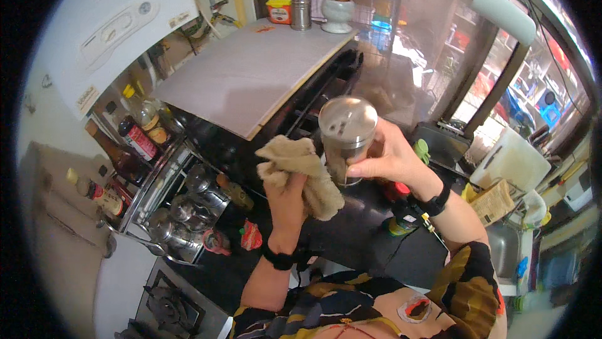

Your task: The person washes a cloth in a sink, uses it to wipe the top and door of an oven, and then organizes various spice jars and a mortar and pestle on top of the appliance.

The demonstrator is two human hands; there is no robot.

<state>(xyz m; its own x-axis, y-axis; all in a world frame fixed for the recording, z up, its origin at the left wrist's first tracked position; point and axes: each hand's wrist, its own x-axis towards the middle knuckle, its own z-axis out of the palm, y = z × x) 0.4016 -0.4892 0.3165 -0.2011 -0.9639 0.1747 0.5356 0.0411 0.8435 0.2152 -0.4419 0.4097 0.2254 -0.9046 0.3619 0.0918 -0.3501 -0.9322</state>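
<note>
My right hand (pixel 400 155) grips a clear-sided shaker (pixel 345 139) with a shiny metal lid; several dark holes show in the lid's top. It is held up over the dark counter (pixel 348 240), tilted a little so its lid faces me. Bunched in my left hand (pixel 287 207) is a tan terry cloth (pixel 301 165), just left of the shaker. Whether cloth and shaker touch, I cannot tell. The folds of the cloth hide most of my left fingers. Both wrists wear black bands.
A grey board (pixel 254 71) bears a yellow-lidded tub (pixel 281 9), a metal canister (pixel 301 13) and a stone mortar (pixel 337 14). Bottles (pixel 138 137) and a metal rack (pixel 188 217) of lidded jars stand left. A gas hob (pixel 169 306) lies lower left, a sink (pixel 503 249) right.
</note>
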